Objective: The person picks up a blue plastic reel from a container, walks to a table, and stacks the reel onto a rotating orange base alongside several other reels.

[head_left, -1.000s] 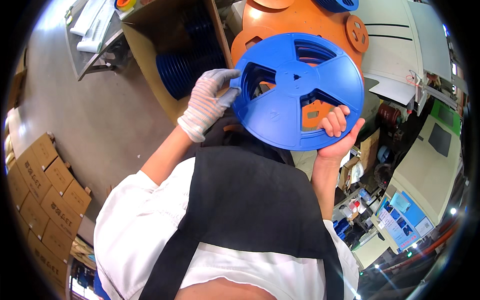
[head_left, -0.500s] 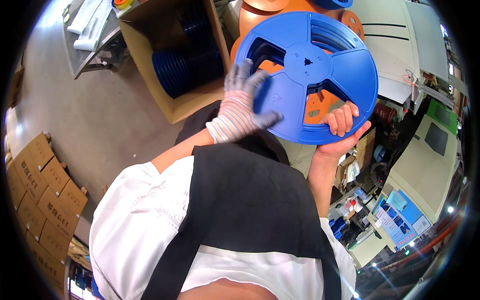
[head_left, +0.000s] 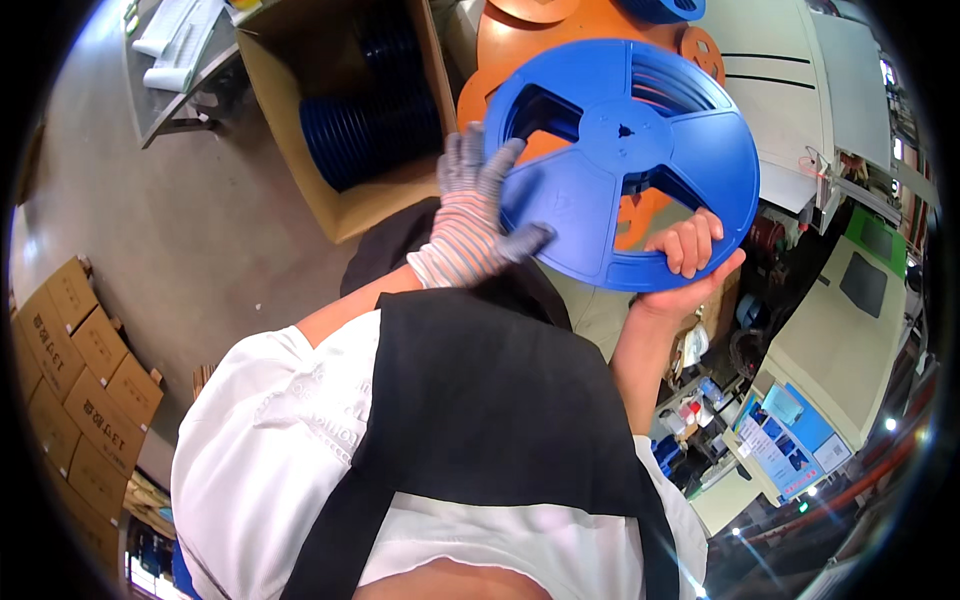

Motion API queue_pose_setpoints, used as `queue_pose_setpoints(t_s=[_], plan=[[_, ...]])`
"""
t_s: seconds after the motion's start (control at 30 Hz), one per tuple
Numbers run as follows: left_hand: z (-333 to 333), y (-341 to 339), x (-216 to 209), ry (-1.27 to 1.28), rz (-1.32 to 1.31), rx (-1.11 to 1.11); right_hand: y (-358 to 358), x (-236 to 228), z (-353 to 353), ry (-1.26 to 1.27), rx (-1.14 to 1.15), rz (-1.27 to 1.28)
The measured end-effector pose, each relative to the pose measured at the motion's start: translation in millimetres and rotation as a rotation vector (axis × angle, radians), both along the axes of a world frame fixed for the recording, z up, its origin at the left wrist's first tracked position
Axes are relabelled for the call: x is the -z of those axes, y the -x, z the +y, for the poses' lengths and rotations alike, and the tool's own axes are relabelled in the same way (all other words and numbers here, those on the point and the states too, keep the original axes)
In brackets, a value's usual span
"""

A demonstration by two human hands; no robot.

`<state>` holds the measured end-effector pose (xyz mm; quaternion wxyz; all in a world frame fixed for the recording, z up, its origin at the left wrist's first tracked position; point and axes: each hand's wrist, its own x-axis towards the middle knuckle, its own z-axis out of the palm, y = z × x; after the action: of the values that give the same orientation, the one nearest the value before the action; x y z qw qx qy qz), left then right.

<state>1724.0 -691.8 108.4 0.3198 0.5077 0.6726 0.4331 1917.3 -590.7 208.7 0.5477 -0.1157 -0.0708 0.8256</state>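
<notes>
A stack of blue plastic reels [head_left: 565, 205], with round flanges, cut-out windows and a small hub hole, is held up in front of my chest. My bare right hand [head_left: 692, 256] grips its lower right rim, fingers through a window and thumb side below. My left hand [head_left: 468, 215], in a striped knit glove with grey fingers, is open at the reels' left rim. Its fingers are spread and its thumb reaches over the lower left edge; whether it touches is hard to tell. How many reels are in the stack is hidden by the top flange.
Left of the reels, an open cardboard box [head_left: 345, 222] holds rows of dark blue reels [head_left: 330, 145]. Orange discs [head_left: 525, 8] lie beyond. A grey table [head_left: 165, 105] with papers stands far left, stacked cartons [head_left: 95, 390] lower left, and a pale machine [head_left: 835, 350] at right.
The blue reels have shifted slightly right and toward me, with my right hand still gripping them. My left hand has moved a little left, its fingers now less over the reel.
</notes>
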Motion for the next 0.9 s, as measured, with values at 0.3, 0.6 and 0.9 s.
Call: queue_pose_setpoints(t_s=[0.3,0.6,0.9], plan=[[-4.0,0.4,-4.5,0.048,-0.187,0.037,2.2,-5.6,-3.4,-0.046,-0.031,0.021],[-8.6,-0.7,-11.1,0.08,-0.219,0.099,-1.0,-3.6,-11.9,-0.049,0.007,0.02],[9.9,-10.0,-19.7,-0.031,0.038,0.147,-1.4,-4.2,-19.0,-0.061,-0.03,-0.06]])
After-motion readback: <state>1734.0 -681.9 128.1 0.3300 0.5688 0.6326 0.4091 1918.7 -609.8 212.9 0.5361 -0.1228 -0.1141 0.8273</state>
